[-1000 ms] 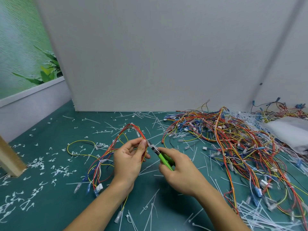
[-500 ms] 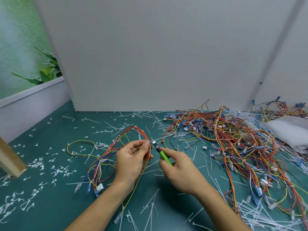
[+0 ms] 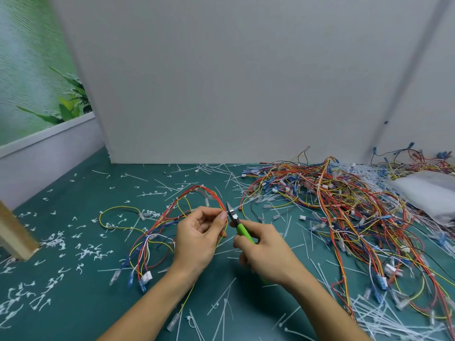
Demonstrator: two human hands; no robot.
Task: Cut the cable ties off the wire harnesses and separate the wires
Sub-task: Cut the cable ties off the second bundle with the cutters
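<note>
Mostly red, looped wire harness (image 3: 197, 187)

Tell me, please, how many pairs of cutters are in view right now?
1. The green-handled cutters are gripped in the right hand, their tips at the wire harness that the left hand pinches. Another could lie hidden under the wire pile on the right.

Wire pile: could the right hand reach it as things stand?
Probably yes: the pile lies close beside the right hand, nothing standing between, though that hand grips the cutters.
</note>
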